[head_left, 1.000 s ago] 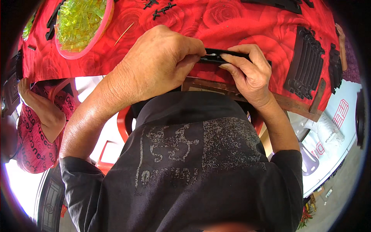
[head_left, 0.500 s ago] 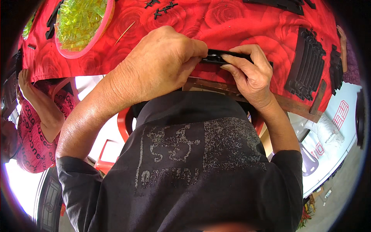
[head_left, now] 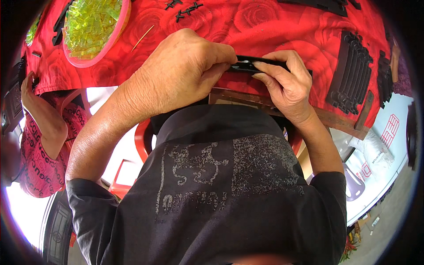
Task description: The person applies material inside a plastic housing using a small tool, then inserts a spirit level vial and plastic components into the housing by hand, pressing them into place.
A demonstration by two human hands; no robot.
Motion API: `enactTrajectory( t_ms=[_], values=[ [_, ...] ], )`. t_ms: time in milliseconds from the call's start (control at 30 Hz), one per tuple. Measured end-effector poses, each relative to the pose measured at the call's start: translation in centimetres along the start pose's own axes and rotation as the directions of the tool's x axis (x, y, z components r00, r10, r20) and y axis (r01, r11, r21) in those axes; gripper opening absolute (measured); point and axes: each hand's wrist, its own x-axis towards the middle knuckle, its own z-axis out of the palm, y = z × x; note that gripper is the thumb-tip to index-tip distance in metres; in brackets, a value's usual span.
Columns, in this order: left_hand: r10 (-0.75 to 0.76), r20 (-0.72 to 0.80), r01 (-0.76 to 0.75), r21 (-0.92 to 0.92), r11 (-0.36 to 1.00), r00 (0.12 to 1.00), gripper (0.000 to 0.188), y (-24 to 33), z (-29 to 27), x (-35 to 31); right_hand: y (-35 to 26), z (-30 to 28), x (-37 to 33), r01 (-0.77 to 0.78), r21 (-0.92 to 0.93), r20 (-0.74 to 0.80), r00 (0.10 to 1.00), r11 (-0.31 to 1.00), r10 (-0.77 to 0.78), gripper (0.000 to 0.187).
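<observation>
A long black plastic strip (head_left: 240,69) is held level at the table's near edge, between my two hands. My left hand (head_left: 187,73) is closed, its thumb and forefinger pinching at the strip's left end; the fingers hide their exact grip. My right hand (head_left: 289,86) grips the strip farther right, with the thumb on the near side and the fingers curled over it. A small shiny spot shows on the strip between the two sets of fingertips, too small to name. The strip's right end pokes out past my right knuckles.
A pink-rimmed basin (head_left: 73,62) of small yellow-green clear pieces stands at the left. A thin wooden stick (head_left: 142,38) and several small black cross-shaped parts (head_left: 179,17) lie beyond my hands. Black strips (head_left: 350,73) lie in a row at the right. Another person's arm (head_left: 46,119) is at far left.
My left hand has shifted very slightly at the strip's left end; my right hand keeps its grip. The person at the left has moved an arm a little.
</observation>
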Motion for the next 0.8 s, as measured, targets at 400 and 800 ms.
enactTrajectory(
  t_ms=[400,800],
  values=[
    [0.029,0.017,-0.029,-0.017,0.999,0.999,0.013,0.4,-0.1,0.5,-0.1,0.0,0.0,-0.007,-0.003,-0.002,1.000,1.000,0.007,0.025],
    [-0.020,0.029,0.019,0.043,0.999,0.999,0.012,1.1,0.3,0.7,0.1,0.0,0.0,0.006,-0.010,-0.002,1.000,1.000,-0.007,0.027]
  ],
)
